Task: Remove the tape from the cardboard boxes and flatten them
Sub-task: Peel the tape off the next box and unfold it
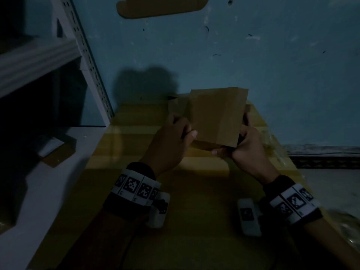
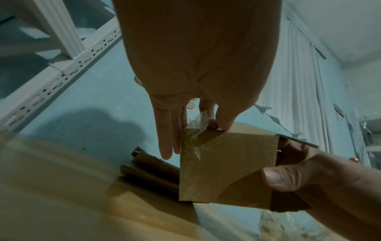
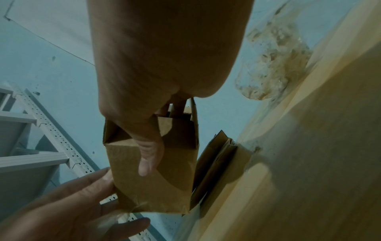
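Box sits up in the air over my desk. My right hand holds its side tight. My left hand pinches clear tape at its corner.
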